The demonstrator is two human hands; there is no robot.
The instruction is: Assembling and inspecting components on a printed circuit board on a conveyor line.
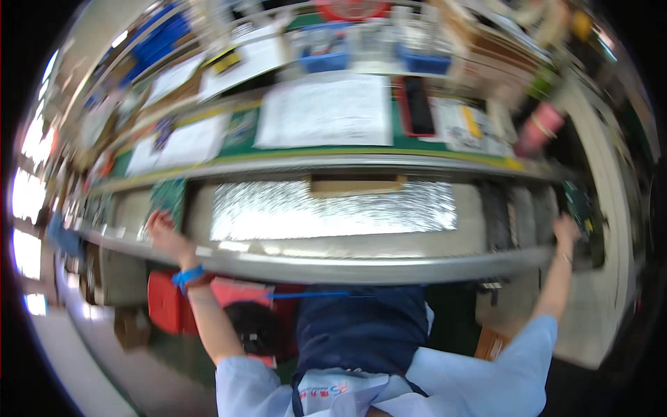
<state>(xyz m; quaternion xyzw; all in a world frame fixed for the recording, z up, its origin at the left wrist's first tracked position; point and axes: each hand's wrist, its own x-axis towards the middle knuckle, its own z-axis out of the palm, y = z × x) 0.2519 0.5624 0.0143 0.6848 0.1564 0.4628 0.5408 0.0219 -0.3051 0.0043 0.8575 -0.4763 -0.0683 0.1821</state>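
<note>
My left hand (167,236) hovers at the near rail of the long conveyor track, its fingers loosely apart and nothing seen in them. Just beyond it lies a green circuit board (168,197) across the track. At the far right end, my right hand (566,229) is closed at the near end of a dark green board (576,200), which seems to be a circuit board; blur hides its details. Between my hands, a shiny silver foil sheet (333,215) covers the middle of the track. A blue wrist strap (187,276) with a cord circles my left wrist.
Beyond the track, a green-topped bench holds paper sheets (325,111), a phone in a red case (418,106) and a pink roll (540,128). Blue bins (325,59) stand farther back. The metal rail (361,270) runs before me; a red stool (167,303) is below left.
</note>
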